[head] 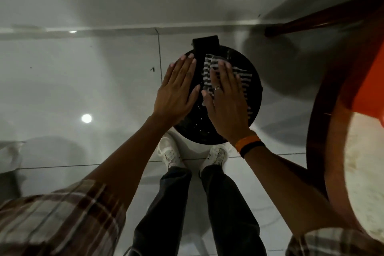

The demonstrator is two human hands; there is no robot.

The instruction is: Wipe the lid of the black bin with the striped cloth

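The black bin stands on the floor below me, seen from above, with its round glossy lid (256,89) facing up and a hinge block at the far edge. A black-and-white striped cloth (242,77) lies on the right half of the lid. My right hand (226,100), with a ring and two wristbands, presses flat on the cloth, fingers together. My left hand (176,91) rests flat with fingers extended on the lid's left side, holding nothing. The hands hide most of the lid's middle.
A round wooden table (324,122) with an orange item (367,89) on it stands close at the right. Its dark leg (311,21) reaches toward the wall beyond the bin. My white shoes (172,154) stand right against the bin on grey floor tiles.
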